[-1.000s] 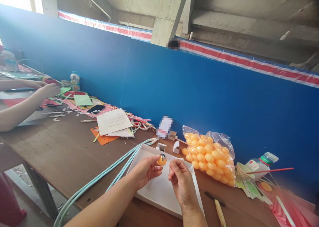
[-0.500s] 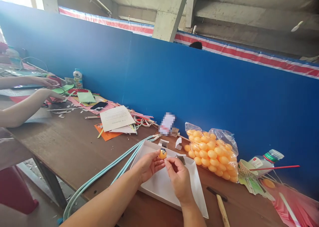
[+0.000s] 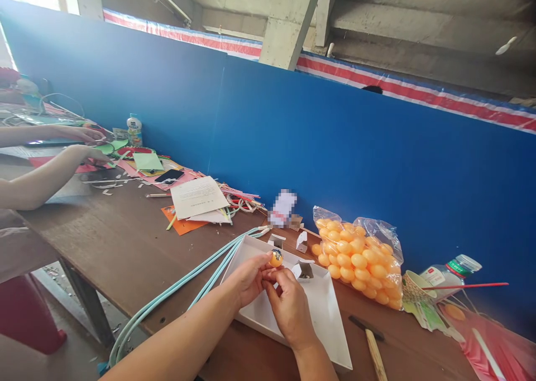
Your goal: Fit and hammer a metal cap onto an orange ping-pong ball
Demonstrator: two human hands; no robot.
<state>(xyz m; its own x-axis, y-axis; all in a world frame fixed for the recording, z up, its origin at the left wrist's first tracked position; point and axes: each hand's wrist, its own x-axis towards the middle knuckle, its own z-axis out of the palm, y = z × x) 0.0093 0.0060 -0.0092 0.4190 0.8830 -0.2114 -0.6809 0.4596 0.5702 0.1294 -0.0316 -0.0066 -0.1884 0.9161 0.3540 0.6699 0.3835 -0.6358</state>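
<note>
Over the white tray (image 3: 331, 332), my left hand (image 3: 248, 280) pinches a small orange ball (image 3: 276, 258) with a dark, shiny marking on its top. My right hand (image 3: 288, 311) is just below it, thumb and fingers pressed together against the left fingertips. Whatever those right fingers hold, if anything, is too small to make out. Behind them, a small opened white box (image 3: 305, 270) lies in the tray. A clear plastic bag of several plain orange balls (image 3: 358, 259) stands just past the tray's far right side.
A hammer (image 3: 371, 345) lies right of the tray; light-blue cords (image 3: 201, 266) run along its left. Farther right are a paper cup (image 3: 416, 287) and plastic bottle (image 3: 452, 275). Papers (image 3: 199, 197) lie left, near another person's arms (image 3: 46, 174). A blue partition (image 3: 268, 130) borders the table.
My right hand has shifted slightly left, its fingertips now against my left fingers under the ball. The small box in the tray shows more. The other person's hands moved slightly.
</note>
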